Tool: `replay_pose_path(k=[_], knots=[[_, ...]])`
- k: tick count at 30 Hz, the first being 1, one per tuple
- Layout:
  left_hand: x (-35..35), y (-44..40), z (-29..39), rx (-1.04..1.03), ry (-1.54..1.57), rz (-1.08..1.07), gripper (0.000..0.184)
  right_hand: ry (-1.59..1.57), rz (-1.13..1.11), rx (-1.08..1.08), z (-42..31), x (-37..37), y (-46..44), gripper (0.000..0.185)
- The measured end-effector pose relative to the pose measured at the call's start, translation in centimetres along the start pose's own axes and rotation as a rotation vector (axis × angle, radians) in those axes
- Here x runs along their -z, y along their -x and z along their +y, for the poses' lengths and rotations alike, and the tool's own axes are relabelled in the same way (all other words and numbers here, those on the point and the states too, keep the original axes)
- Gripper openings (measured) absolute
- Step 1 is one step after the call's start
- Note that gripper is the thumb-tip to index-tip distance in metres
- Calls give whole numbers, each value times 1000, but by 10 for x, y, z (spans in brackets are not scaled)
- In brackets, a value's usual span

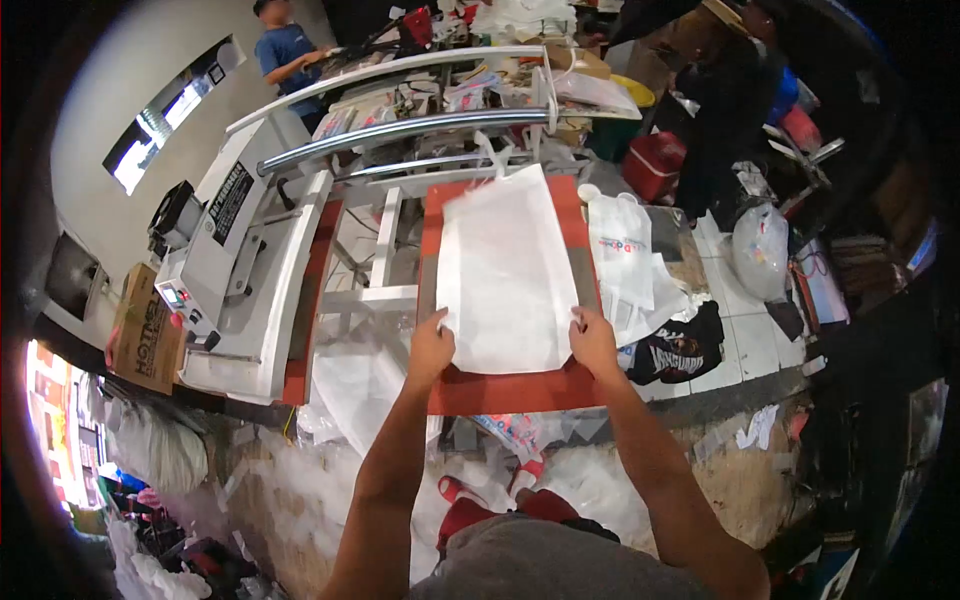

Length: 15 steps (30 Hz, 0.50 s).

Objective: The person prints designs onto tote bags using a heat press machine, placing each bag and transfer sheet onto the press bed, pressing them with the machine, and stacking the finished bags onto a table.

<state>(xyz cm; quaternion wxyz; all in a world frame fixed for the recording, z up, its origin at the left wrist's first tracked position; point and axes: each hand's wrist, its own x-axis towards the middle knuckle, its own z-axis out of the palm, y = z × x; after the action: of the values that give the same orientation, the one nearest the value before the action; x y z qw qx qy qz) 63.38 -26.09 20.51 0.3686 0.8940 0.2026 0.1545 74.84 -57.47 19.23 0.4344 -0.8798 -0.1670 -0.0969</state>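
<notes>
A plain white fabric bag (pixel 508 275) lies over the red platen (pixel 470 393), its far end raised and a thin strap showing at the top. My left hand (pixel 431 345) pinches the bag's near left edge, thumb on top. On the opposite side, my right hand (pixel 594 342) grips the near right edge the same way. To the right of the platen rests a stack of white bags (pixel 622 240) with red and blue print.
A heat press machine (pixel 215 260) with a control panel stands left, beside a cardboard box (pixel 148 335). Metal rails (pixel 400 128) cross behind the platen. A black printed cloth (pixel 682 345) lies right. Another person (pixel 285 55) stands at the back left. White scraps cover the floor.
</notes>
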Motion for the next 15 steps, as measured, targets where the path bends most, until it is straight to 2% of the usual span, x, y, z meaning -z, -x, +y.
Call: replay_pose_path(k=[2, 5, 7, 8, 11, 15], knots=[[-7, 30, -14, 13, -18, 19, 41, 165, 28, 51, -14, 16, 25, 28], [-2, 55, -9, 39, 113, 56, 41, 110, -41, -61, -15, 25, 50, 29], [-1, 67, -3, -60, 33, 171, 38, 85, 10, -4, -7, 23, 61, 29], [-1, 71, -1, -56, 33, 177, 38, 57, 65, 52, -4, 20, 64, 29], [1, 76, 0, 6, 48, 170, 36, 76, 106, 44, -6, 20, 66, 29], [-5, 80, -5, -12, -35, 218, 34, 77, 93, 44, -1, 18, 69, 27]])
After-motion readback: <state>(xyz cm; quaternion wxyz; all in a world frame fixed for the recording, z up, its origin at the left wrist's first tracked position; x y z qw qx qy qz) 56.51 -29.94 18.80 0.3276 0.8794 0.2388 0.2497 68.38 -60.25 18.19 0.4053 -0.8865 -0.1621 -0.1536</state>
